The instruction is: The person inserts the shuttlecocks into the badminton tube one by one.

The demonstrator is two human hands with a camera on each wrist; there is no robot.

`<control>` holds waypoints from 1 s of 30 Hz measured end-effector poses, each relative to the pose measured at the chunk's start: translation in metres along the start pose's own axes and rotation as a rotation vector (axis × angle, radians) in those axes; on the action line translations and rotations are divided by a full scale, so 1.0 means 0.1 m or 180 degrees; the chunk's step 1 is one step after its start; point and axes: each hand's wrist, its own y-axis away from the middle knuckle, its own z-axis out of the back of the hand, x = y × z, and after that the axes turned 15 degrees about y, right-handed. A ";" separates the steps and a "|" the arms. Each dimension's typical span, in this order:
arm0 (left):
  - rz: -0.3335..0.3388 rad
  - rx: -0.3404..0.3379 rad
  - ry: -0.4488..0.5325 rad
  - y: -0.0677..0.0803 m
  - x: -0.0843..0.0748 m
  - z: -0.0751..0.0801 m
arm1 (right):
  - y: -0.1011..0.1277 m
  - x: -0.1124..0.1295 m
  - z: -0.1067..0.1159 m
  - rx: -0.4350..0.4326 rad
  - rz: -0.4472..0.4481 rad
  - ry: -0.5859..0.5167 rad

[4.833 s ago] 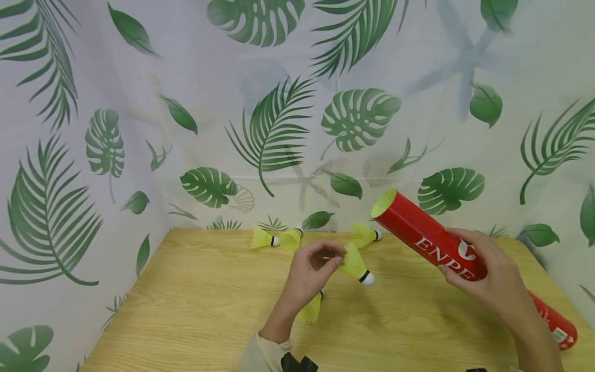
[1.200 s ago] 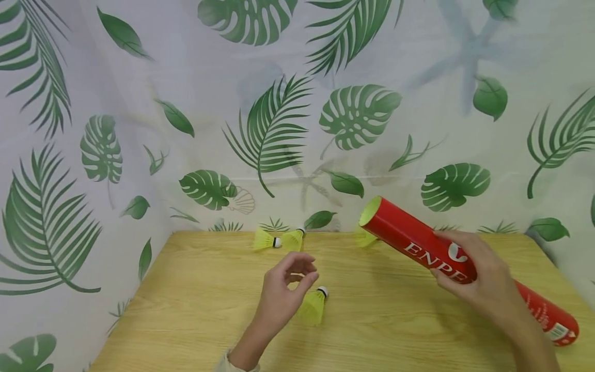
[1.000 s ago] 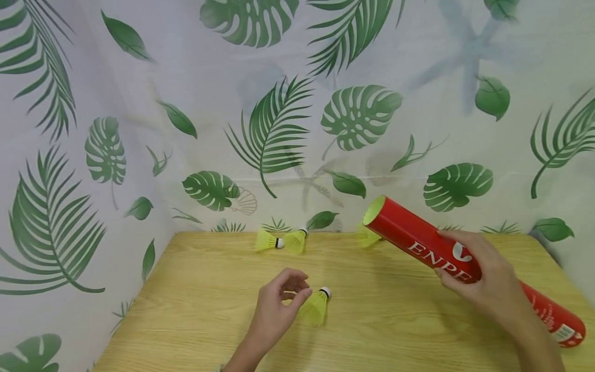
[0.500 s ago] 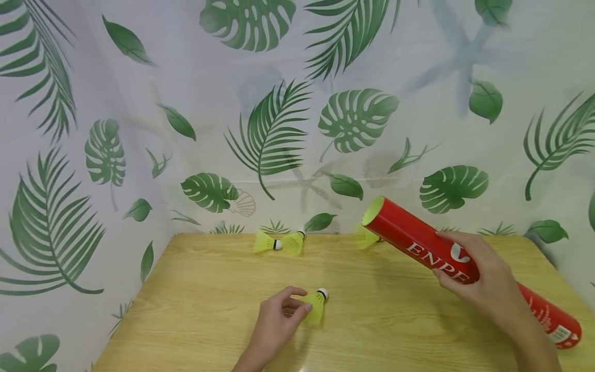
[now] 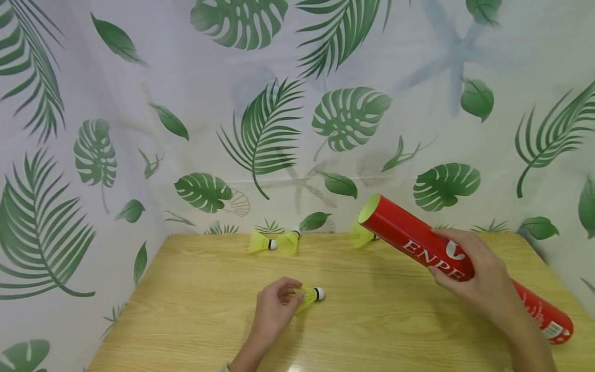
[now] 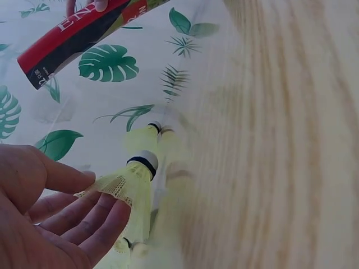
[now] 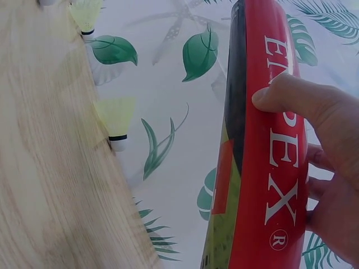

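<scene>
Pinching shuttlecock skirt mid-table, left hand fingers curled; right hand grips red tube. Next: lift, cork-first into mouth.

It looks like a makeshift recording booth rather than a lived-in room: a leaf-print curtain hangs as backdrop beyond the fingers and wraps two sides of a bare wooden table under them.

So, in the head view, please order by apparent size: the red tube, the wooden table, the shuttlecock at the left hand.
1. Wooden table, largest.
2. Red tube.
3. Shuttlecock that the left hand pinches, smallest, partly hidden by fingers.
</scene>
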 end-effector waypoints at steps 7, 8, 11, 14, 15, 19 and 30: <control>-0.0078 -0.0130 0.0063 -0.06 -0.08 0.05 | 0.00 0.04 0.00 -0.0038 0.0037 -0.0067; -0.0098 -0.0154 0.0083 -0.07 -0.10 0.06 | 0.00 0.04 0.00 -0.0029 0.0044 -0.0071; -0.0198 -0.0221 0.0164 -0.12 -0.17 0.09 | 0.00 0.05 -0.01 -0.0012 0.0041 -0.0087; -0.0296 -0.0270 0.0272 -0.17 -0.24 0.11 | 0.00 0.05 -0.02 -0.0005 0.0047 -0.0072; -0.0318 -0.0282 0.0318 -0.19 -0.26 0.11 | 0.00 0.05 -0.02 -0.0005 0.0049 -0.0068; -0.0370 -0.0331 0.0470 -0.27 -0.35 0.12 | 0.00 0.06 -0.04 0.0014 0.0058 -0.0058; -0.0537 -0.0526 0.0939 -0.49 -0.65 0.05 | -0.02 0.05 -0.02 0.0006 0.0123 -0.0025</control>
